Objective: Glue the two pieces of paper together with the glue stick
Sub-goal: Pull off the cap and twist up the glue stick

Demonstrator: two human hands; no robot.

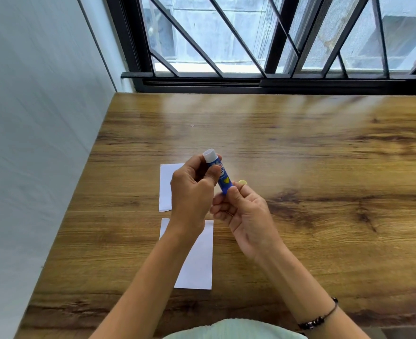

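Observation:
A blue glue stick [222, 176] with a white open top end is held tilted above the wooden table [300, 167]. My left hand [193, 192] grips its upper part. My right hand [241, 211] pinches its lower end with thumb and fingers. A small yellow cap [242, 182] shows just behind my right fingertips; I cannot tell whether it rests on the table or in the hand. Two white paper pieces lie flat below the hands: the far paper [165, 187], partly hidden by my left hand, and the near paper [199, 263], crossed by my left forearm.
A pale wall [30, 143] runs along the table's left edge. A barred black-framed window [275, 45] stands behind the far edge. Bare wood stretches to the right of the hands. A dark bracelet [317, 320] is on my right wrist.

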